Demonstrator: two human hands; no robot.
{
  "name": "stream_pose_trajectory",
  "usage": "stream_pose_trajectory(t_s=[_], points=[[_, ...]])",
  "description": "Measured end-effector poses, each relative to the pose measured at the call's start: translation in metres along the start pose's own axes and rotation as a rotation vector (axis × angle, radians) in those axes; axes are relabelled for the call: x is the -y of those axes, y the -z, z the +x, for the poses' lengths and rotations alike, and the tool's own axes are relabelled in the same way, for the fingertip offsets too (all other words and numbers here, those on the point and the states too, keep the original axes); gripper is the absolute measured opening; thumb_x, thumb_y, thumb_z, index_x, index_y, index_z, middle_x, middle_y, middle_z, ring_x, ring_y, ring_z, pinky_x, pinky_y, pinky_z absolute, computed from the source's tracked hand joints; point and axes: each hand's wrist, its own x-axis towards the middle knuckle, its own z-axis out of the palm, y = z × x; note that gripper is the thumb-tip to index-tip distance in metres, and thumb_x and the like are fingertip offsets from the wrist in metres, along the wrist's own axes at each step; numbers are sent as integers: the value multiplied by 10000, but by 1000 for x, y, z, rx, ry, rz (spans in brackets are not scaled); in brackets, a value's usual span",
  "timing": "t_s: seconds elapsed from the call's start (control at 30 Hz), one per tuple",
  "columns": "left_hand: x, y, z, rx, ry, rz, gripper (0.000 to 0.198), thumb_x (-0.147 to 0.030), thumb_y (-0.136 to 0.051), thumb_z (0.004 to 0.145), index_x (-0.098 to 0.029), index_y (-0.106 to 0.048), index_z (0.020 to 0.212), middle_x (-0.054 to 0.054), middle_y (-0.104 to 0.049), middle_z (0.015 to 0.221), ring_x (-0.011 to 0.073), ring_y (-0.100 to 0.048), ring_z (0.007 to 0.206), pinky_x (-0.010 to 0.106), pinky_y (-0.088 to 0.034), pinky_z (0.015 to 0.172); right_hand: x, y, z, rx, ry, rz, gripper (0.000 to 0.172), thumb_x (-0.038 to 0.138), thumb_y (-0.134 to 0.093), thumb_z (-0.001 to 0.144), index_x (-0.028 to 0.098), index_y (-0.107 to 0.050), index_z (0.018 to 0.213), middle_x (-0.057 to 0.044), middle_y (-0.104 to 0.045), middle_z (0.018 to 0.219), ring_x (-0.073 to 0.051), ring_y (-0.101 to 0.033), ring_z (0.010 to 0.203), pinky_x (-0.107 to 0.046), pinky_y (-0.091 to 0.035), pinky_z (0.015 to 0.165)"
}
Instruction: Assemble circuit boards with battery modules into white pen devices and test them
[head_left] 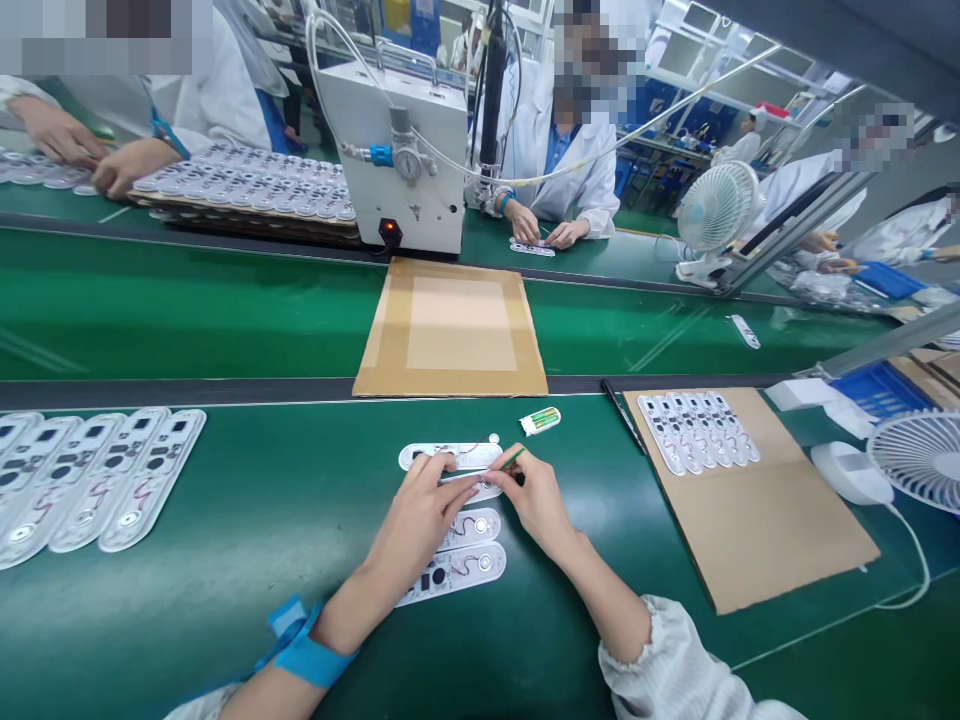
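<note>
Underneath everything, a wide green counter; beyond it, a green conveyor belt. Across the belt, a white boxy machine with hoses. On the belt, straight behind the hands, a flat brown cardboard sheet. At right, a second brown cardboard sheet carrying white oblong boards, beside a white desk fan. Far left, a fanned row of white strips. At centre, on the counter, white oblong circuit strips lying side by side. Left hand pressing down on them, fingers flat and spread. Right hand with fingers pinched closed around a thin green stick. Just beyond, a small green-and-white tube, apart from the strips.
</note>
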Motion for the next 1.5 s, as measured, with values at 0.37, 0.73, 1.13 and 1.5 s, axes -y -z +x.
stream_pose_trajectory(t_s=[0.37, 0.73, 1.13, 1.5], points=[[2, 9, -6, 9, -153, 319, 329, -363, -416, 984, -314, -741, 994, 82, -641, 1059, 267, -505, 935, 376, -388, 722, -3, -5, -1, -12, 49, -13, 123, 312, -600, 830, 221, -590, 748, 3, -618, 718, -159, -558, 653, -280, -429, 634], [3, 5, -9, 26, -79, 239, 246, -359, -511, 952, -314, -752, 943, 73, -631, 1054, 261, -490, 951, 371, -369, 731, -1, -5, 4, 132, 234, -193, 134, 171, -448, 830, 235, -480, 717, -21, -571, 735, -192, -546, 737, -302, -408, 688], [2, 7, -8, 19, -98, 264, 167, -328, -580, 919, -324, -744, 953, 55, -608, 968, 238, -472, 904, 337, -349, 703, -8, -1, 9, 99, 137, -73, 116, 264, -546, 812, 227, -488, 719, 15, -544, 661, -161, -500, 608, -271, -383, 579], [2, 7, -8, 37, -92, 250, 153, -299, -605, 906, -308, -731, 993, 56, -588, 983, 236, -468, 900, 333, -334, 697, -11, 1, 10, 123, 123, -22, 143, 284, -600, 817, 208, -548, 708, 24, -546, 651, -136, -468, 584, -252, -363, 562]])
